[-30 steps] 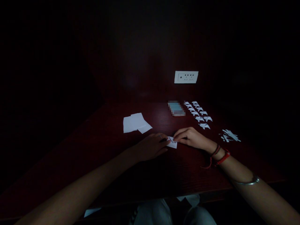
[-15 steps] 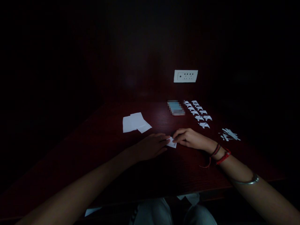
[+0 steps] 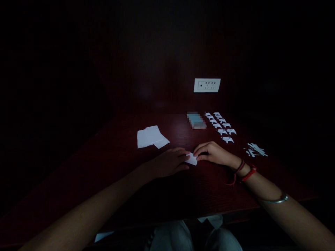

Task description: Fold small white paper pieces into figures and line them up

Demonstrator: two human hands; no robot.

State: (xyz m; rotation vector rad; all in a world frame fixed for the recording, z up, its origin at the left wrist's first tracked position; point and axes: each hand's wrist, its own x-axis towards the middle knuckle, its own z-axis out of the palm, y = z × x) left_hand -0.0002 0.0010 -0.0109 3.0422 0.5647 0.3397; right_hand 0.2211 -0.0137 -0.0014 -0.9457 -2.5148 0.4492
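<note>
A small folded piece of white paper (image 3: 192, 159) lies on the dark red table between my hands. My left hand (image 3: 170, 162) comes in from the left, its fingers stretched out and apart, with the fingertips resting on the paper's left part. My right hand (image 3: 210, 153) has its thumb and fingers closed on the paper's upper right edge in a pinch. The fingertips of both hands cover parts of the paper, so its folds are not fully seen.
Flat white paper sheets (image 3: 149, 137) overlap on the left. A pixelated bluish rectangular object (image 3: 196, 120) lies farther back. Several folded paper pieces (image 3: 222, 131) stand in two rows, with thin white paper strips (image 3: 256, 150) nearer. A socket (image 3: 207, 85) is on the wall.
My right hand's thumb and fingers have shifted slightly at the paper's right edge, and the paper's top looks changed a little. My left hand stays nearly in place.
</note>
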